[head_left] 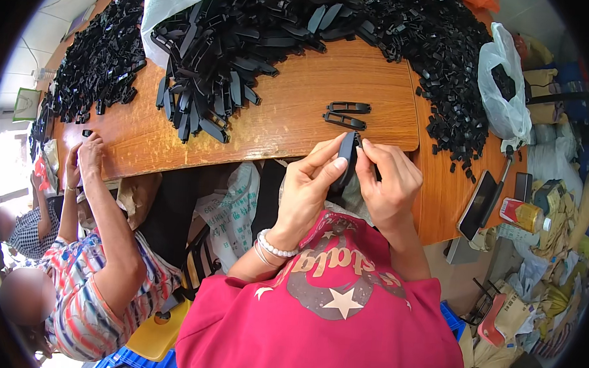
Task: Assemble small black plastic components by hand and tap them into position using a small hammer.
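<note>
Close to the table's front edge, my left hand (pixel 311 181) grips a long, narrow black plastic part (pixel 346 153) between thumb and fingers. My right hand (pixel 391 182) is closed in a pinch beside the upper end of that part; whatever its fingertips hold is too small and covered to name. Just beyond my hands, two slim black frame-like pieces (pixel 346 113) lie side by side on the wooden table (pixel 298 111). A big heap of long black plastic parts (pixel 221 53) spreads to the left and far side.
Small black pieces (pixel 452 92) are piled at the right, beside a white plastic bag (pixel 502 88). A phone-like device (pixel 476 203) stands at the right edge near a bottle of yellow liquid (pixel 524 215). On the left, a co-worker (pixel 103 274) handles a small black piece at the table edge.
</note>
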Motion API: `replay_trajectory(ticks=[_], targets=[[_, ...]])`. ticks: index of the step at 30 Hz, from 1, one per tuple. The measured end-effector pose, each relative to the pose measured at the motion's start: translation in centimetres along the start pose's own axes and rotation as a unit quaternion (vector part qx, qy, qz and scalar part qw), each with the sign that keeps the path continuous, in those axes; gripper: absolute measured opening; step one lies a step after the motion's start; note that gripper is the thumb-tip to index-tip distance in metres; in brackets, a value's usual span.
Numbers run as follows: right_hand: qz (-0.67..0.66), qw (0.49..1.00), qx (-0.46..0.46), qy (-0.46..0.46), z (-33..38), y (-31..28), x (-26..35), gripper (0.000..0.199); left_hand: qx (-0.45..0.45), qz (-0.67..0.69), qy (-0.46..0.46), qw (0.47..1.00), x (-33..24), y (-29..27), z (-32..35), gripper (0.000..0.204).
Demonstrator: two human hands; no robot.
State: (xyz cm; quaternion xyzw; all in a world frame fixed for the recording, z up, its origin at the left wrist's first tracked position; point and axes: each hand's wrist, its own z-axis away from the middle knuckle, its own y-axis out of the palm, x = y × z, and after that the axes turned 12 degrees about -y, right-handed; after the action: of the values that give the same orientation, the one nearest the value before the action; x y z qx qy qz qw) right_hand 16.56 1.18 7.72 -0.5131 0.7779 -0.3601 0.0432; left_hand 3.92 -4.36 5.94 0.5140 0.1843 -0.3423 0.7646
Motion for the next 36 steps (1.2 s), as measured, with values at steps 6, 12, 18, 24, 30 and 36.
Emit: replay_trajectory(ticks=[6, 12, 18, 24, 30, 36], targets=[[0.026, 0.999, -0.006, 0.028, 0.3, -0.2, 0.9, 0.020, 0.010, -0.069, 0.022, 0.997, 0.5, -0.2, 0.5, 0.043], [-0.022, 0.998, 0.042, -0.028, 0.1, -1.7, 0.6, 0.025, 0.054, -0.045, 0.000, 0.998, -0.5, 0.0, 0.8, 0.043], [-0.054, 0.994, 0.091, -0.020, 0.2, -2.6, 0.8, 0.029, 0.070, -0.063, -0.017, 0.995, -1.0, -0.2, 0.6, 0.042], [-0.139, 0.980, 0.126, 0.062, 2.6, -0.8, -0.7, 0.028, 0.058, 0.020, -0.190, 0.980, 0.1, -4.8, -0.7, 0.040], [-0.164, 0.976, 0.142, 0.019, 4.4, 1.7, -3.0, 0.024, -0.003, -0.161, -0.165, 0.973, -0.7, -4.9, -1.5, 0.032], [-0.007, 0.989, 0.131, 0.075, 4.5, 3.4, -5.5, 0.021, -0.250, -0.748, 0.408, 0.459, -8.4, -8.5, -7.0, 0.028]])
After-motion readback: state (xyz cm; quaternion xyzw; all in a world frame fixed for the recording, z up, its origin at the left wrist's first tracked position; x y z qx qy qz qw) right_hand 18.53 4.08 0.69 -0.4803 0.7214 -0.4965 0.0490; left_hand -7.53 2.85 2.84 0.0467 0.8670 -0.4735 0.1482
